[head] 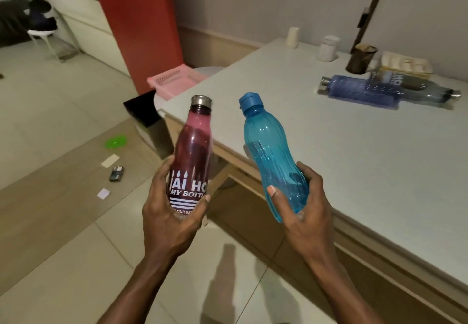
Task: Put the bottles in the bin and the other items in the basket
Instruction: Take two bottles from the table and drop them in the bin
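Observation:
My left hand grips the lower half of a dark red bottle with a steel cap and white lettering. My right hand grips the base of a clear blue bottle with a blue cap. Both bottles point up and away, held over the floor beside the table's corner. A black-lined bin stands on the floor past the corner, and a pink basket sits behind it. On the table lie a blue textured bottle and a clear bottle, both on their sides.
At the table's far end stand a stack of paper cups, a white container, a dark holder and a box of sachets. A green lid, cards and a small dark object lie on the floor. A red pillar rises behind the basket.

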The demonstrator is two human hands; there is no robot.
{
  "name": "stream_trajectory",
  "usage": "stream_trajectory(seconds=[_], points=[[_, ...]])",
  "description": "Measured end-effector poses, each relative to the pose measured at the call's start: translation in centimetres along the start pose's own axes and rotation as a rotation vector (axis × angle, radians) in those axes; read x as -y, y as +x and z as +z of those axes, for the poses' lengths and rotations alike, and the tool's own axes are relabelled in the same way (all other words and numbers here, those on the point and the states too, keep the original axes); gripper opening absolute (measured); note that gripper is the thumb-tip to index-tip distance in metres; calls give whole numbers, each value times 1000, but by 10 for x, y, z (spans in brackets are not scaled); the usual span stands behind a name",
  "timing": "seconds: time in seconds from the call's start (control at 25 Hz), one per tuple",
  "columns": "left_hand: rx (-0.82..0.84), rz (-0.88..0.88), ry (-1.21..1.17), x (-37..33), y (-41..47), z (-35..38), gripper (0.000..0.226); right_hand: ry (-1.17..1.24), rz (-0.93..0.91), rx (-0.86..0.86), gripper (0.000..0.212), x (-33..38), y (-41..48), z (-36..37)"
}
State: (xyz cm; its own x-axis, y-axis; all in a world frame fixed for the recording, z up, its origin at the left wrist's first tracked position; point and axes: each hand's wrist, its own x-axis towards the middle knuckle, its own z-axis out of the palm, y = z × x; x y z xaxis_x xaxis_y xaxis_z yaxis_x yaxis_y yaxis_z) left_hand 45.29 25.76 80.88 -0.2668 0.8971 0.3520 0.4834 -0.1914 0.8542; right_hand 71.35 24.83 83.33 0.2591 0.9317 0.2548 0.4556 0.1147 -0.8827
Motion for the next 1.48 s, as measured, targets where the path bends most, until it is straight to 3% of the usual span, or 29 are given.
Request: stream_trajectory(seconds=[0.28, 0.48, 0.84, 1.2, 1.32, 1.48], points=[[-78, -172, 190, 93, -55, -107, 105, -85, 0, 237, 74, 11, -64, 110], [-113, -265, 258, 141, -63, -143, 105, -167, -4, 391, 75, 4, -76, 176], [-80, -480, 380, 226, -26, -168, 101, -157, 25, 580, 71, -25, -17, 303], [-108, -759, 442, 293, 71, -190, 99, -220, 41, 798, 72, -35, 64, 443], [-90, -705, 529, 321, 86, -197, 100, -241, 83, 827, 72, -37, 78, 481], [-43, -822, 563, 365, 114, -218, 106, -317, 72, 903, 69, -30, 93, 542]])
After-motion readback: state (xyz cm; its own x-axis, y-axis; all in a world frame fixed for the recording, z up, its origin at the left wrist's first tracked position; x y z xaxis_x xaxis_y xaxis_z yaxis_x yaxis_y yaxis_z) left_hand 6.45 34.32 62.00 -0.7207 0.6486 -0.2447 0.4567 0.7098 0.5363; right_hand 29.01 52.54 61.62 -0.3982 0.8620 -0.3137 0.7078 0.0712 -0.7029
